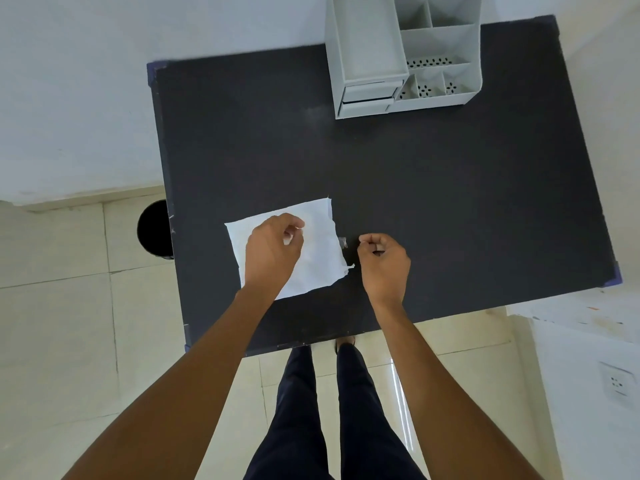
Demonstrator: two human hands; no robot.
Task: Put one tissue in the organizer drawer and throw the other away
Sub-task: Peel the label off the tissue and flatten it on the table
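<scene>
Here, a dark worktop [433,202] is being viewed from above, its near edge running just in front of the person's legs and its left edge standing beside a black round bin [154,228] on the tiled floor [59,306]. A white tissue [320,251] is being kept flat on the near-left part of the worktop, inside both the left and the near edge. It is roughly square, so hardly any long axis can be told; its sides are lying slightly turned against the worktop's edges, with one corner pointing away towards the far side. Its right edge looks ragged, and a thin strip is sticking out at the lower right corner. Whether a second sheet is lying under it cannot be told.

The left hand [273,251] is being held over the tissue with the fingers curled in narrowly, the fingertips seeming to pinch at the paper near its middle. The right hand [382,263] is being held just beside the tissue's right edge, loosely closed; whether anything is being gripped in it cannot be told.

A white organizer [401,53] is standing at the far edge of the worktop, well apart from the tissue, with a small drawer [369,97] facing the near side. Between organizer and tissue, a wide stretch of bare worktop is being left open, as is the whole right half.
</scene>
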